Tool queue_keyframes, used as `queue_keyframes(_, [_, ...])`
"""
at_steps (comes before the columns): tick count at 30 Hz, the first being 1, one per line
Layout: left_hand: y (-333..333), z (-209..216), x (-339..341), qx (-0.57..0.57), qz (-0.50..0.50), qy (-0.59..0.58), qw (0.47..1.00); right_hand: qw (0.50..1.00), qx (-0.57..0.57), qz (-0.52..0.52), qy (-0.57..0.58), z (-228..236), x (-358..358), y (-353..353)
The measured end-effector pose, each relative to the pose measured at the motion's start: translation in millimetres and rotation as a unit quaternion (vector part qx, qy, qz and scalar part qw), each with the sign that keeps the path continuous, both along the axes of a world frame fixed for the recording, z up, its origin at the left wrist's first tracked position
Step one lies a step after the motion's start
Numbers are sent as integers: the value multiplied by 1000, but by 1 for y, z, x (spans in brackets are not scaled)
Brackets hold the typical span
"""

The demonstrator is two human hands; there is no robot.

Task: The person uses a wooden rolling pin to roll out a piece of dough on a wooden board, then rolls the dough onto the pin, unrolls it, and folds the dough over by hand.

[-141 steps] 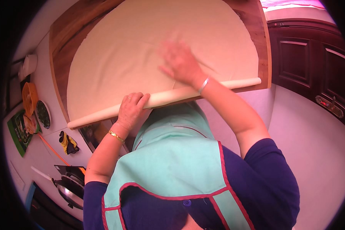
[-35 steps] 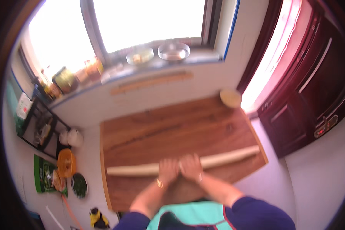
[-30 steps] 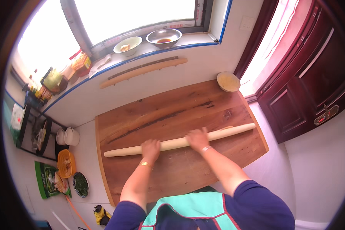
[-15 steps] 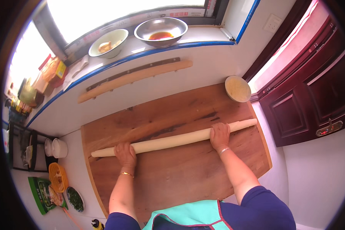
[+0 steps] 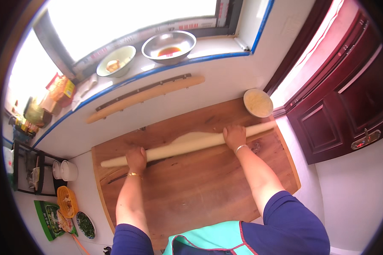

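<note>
A long, pale rolling pin (image 5: 259, 128) lies across the wooden board (image 5: 187, 195), its right end a little farther from me than its left. Dough (image 5: 193, 137) shows along it, with a thin rounded flap lying on the board just beyond the pin's middle; how much is wrapped around the pin I cannot tell. My left hand (image 5: 136, 160) curls over the pin towards its left end. Over its right part, my right hand (image 5: 235, 138) is closed in the same way. The fingertips of both hands are partly hidden.
A bowl of pale yellow flour-like stuff (image 5: 258, 103) stands at the board's far right corner. On the windowsill are a steel bowl (image 5: 169, 46) with reddish liquid and a pale bowl (image 5: 116, 61). Left are an orange basket (image 5: 67, 201) and a plate of greens (image 5: 86, 225).
Both hands and the rolling pin have moved slightly away from me across the board. A flap of dough now shows beyond the pin. The whole view has shifted a little.
</note>
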State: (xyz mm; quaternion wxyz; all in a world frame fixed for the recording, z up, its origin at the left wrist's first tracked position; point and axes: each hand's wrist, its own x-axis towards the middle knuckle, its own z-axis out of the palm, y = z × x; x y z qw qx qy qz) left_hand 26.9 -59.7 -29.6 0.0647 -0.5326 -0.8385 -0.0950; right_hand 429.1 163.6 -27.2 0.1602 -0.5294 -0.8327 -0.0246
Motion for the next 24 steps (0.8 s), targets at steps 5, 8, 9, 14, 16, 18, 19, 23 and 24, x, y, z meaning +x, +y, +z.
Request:
queue_keyframes(5, [-137,2,73,11,-11,-2,1000,998,-60,-6,11,8,69,-134])
queue_keyframes(8, [-258,14,140,24,0,-9,1000,999,-34,13,27,18,124,-259])
queue_keyframes(9, [-284,20,153,-27,7,-42,999,999,-30,13,21,23,136,-287])
queue_keyframes(14, [-263,60,158,-23,52,-41,998,999,34,-14,11,55,115,-286])
queue_keyframes(16, [-225,74,167,-81,22,-133,988,992,-83,26,94,70,78,-273])
queue_keyframes(18, [-202,77,206,-79,-50,-216,972,953,-218,156,139,75,35,-293])
queue_keyframes(19, [-200,76,231,-20,-77,-137,987,977,-93,173,84,74,15,-316])
queue_keyframes(23, [-161,69,239,-11,-124,-63,990,973,-28,227,29,66,-31,-313])
queue_keyframes(24, [-153,66,230,24,-147,-47,988,967,11,252,25,61,-37,-299])
